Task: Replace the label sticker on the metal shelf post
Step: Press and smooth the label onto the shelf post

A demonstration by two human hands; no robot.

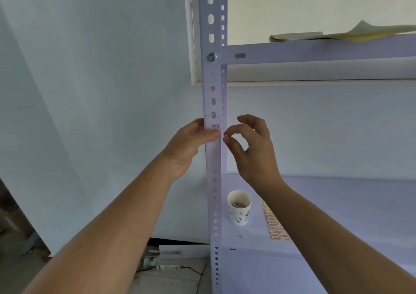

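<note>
Both hands are seen at mid-frame: the metal shelf post is clasped by the left hand, while a thin, flimsy label sticker, best peeled by its edge, is approached by the right hand, fingertips nearly pinched, apparently empty.

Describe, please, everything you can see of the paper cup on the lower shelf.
The paper cup is white with small green leaf-like prints on its side. It stands upright and open-topped on the pale lower shelf, just right of the metal post and left of a sheet of reddish labels. Small pinkish scraps lie inside. Neither hand touches it.
</note>
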